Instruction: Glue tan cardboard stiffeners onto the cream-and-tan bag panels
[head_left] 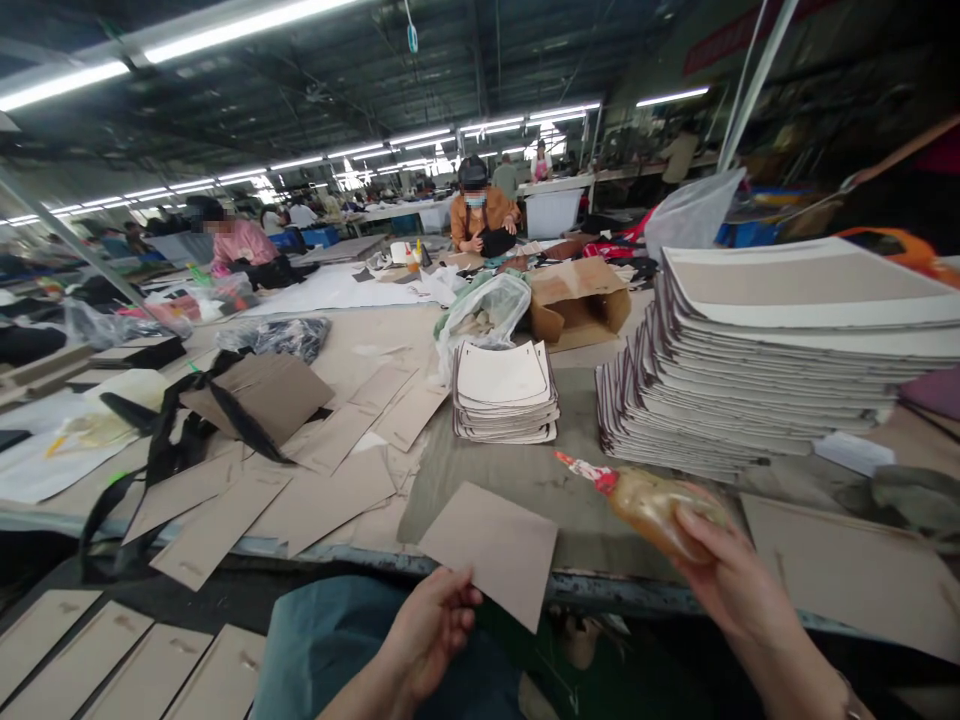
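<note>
Keeping the card (499, 545) steady seemed wise: left fingers (454, 588) pinched its near edge; right fingers (701, 532) gripped a bottle (643, 505) to its right.

Teal-blue garment (330, 640) over the legs (trousers or apron, unclear), bare hands (433, 622), uncovered forearms (367, 690), band (855, 703) at right wrist

dark up high, bright in rows

the roof (405, 75) is high and dark. a long white light (249, 28) shines near the top left, and thin lights (421, 138) make rows that go far back. far away, the windows (553, 140) look very bright. one metal pole (75, 241) looks slanted on the left, and a second pole (757, 85) on the right. a big brown table (382, 325) is in front. a white table (619, 172) stands farther back.
</note>
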